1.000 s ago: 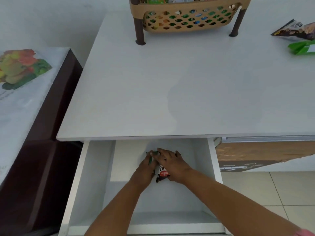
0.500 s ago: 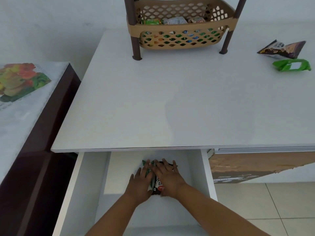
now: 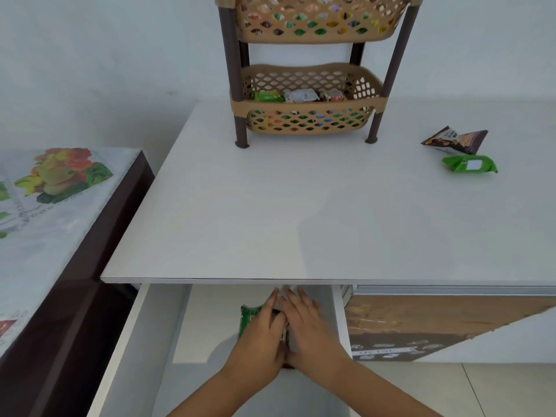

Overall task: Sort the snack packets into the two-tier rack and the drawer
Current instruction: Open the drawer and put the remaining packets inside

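Both my hands rest flat inside the open white drawer (image 3: 156, 332) under the table's front edge. My left hand (image 3: 260, 335) lies on a green snack packet (image 3: 248, 317). My right hand (image 3: 310, 329) presses beside it on a dark packet (image 3: 285, 335), mostly hidden between the hands. The tan two-tier rack (image 3: 307, 106) with brown legs stands at the back of the table, with several packets in both tiers. A brown packet (image 3: 454, 140) and a green packet (image 3: 469, 164) lie on the table at the right.
The white table top (image 3: 285, 212) spreads between the rack and the drawer. A dark side table (image 3: 60, 206) with a fruit-print cloth stands to the left. A brown cardboard panel (image 3: 421, 317) sits under the table on the right, above a tiled floor.
My view has tilted up, so the whole rack now shows. My hands have flattened the packets deeper in the drawer, fingers stretched out toward the back.
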{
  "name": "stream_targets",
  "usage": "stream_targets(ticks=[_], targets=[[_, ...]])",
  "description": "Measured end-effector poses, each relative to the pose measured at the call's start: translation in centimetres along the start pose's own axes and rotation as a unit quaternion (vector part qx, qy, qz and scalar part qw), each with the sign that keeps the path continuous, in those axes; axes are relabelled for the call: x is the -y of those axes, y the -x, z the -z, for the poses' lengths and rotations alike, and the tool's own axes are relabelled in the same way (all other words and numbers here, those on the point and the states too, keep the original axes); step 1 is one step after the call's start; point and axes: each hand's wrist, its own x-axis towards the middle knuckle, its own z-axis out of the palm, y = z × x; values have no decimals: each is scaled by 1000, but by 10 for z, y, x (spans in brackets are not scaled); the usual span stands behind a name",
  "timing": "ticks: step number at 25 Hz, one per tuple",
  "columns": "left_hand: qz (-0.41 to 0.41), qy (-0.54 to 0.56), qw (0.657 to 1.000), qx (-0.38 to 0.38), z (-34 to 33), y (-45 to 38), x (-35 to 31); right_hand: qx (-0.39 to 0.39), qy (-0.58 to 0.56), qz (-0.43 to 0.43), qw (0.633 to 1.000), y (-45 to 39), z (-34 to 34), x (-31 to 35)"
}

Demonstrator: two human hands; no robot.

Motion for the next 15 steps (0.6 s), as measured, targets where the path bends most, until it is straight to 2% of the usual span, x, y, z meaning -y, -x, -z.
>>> stream_targets(ticks=[4,6,8,11,15], targets=[[-79,-9,989,-122,28,-11,-44,-150,-32,67,986,27,47,-12],[-96,-18,982,-159,35,-27,-59,-178,-5,61,982,27,71,-25],[-84,-52,987,-129,38,-52,-65,-154,27,19,988,19,90,-42],[-15,-138,990,-30,35,-83,-53,-56,128,-83,987,15,104,-76],[-9,-236,971,-27,34,-85,-44,-7,170,-59,984,21,106,-99]])
